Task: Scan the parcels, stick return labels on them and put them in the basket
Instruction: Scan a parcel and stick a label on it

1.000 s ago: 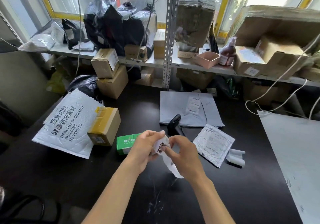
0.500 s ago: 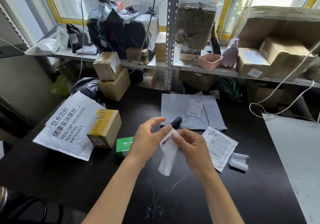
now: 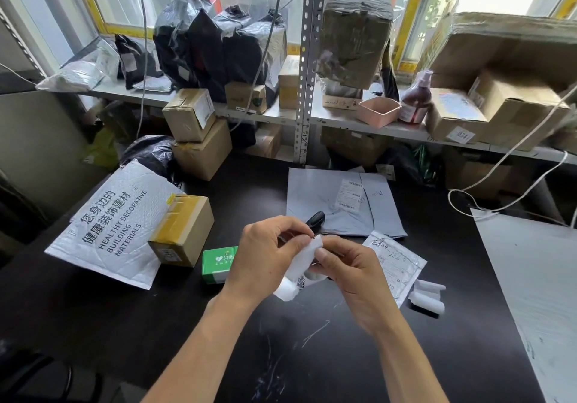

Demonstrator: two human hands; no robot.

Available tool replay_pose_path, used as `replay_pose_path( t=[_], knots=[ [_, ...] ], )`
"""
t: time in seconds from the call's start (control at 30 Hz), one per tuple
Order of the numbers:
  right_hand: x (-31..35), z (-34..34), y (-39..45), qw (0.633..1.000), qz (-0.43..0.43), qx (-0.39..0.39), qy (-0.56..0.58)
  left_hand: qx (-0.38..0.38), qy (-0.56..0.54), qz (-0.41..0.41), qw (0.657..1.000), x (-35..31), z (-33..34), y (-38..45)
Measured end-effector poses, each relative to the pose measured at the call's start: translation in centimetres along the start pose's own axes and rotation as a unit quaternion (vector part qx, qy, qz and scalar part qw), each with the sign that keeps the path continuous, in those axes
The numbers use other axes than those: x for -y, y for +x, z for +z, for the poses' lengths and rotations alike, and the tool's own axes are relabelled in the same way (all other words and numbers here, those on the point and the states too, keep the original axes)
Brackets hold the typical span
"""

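Above the black table (image 3: pixel 343 356), both hands worked one white label strip (image 3: pixel 301 260). The left hand (image 3: pixel 265 256) pinched its upper edge between thumb and forefinger; the right hand (image 3: pixel 349 273) pinched it just beside, the loose end hanging below. Behind them lay the scanner (image 3: pixel 315 220), touching a grey mailer (image 3: pixel 315 198). A green box (image 3: pixel 217 263), a brown box (image 3: pixel 182 229) and a white padded mailer (image 3: pixel 106 224) lay to the left.

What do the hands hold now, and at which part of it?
Both hands, left and right, pinch a white label strip at its upper end; the rest hangs down.
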State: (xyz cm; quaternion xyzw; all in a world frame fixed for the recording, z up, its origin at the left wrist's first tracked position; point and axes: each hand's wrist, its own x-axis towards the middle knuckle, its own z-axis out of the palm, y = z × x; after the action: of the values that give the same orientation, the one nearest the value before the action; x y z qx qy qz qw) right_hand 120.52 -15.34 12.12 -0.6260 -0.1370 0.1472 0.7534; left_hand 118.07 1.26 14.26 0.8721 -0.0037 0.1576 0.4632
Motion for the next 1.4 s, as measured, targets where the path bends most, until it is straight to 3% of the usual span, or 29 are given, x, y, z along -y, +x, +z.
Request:
replay_pose_path(
  t=[0.27, 0.43, 0.6, 0.7, 0.87, 1.07, 1.4],
  knots=[
    [0.7, 0.8, 0.9, 0.998, -0.046, -0.039, -0.034, 0.03, -0.015, 0.015, 0.999, -0.2, -1.0, 0.2],
    [0.4, 0.7, 1.2, 0.973, -0.114, -0.044, -0.195, 0.026, -0.011, 0.028, 0.999, -0.3, -1.1, 0.9],
    [0.7, 0.2, 1.4, 0.914, -0.182, -0.051, -0.359, 0.037, 0.037, 0.088, 0.995, -0.2, -1.3, 1.6],
    [0.7, 0.5, 1.4, 0.914, -0.174, -0.067, -0.362, 0.05, 0.08, 0.122, 0.988, -0.2, -1.3, 2.0],
    [0.7, 1.0, 1.7, 0.911, -0.153, -0.09, -0.372, 0.044, 0.088, 0.1, 0.99, 0.1, -0.4, 2.3],
    [0.9, 0.4, 2.1, 0.921, -0.123, -0.073, -0.363, 0.129, 0.03, 0.079, 0.988, 0.7, -1.4, 3.3],
    [0.5, 0.9, 2.5, 0.908, -0.121, -0.066, -0.396, 0.088, 0.058, 0.072, 0.992, 1.0, -0.8, 3.2]
  ],
)
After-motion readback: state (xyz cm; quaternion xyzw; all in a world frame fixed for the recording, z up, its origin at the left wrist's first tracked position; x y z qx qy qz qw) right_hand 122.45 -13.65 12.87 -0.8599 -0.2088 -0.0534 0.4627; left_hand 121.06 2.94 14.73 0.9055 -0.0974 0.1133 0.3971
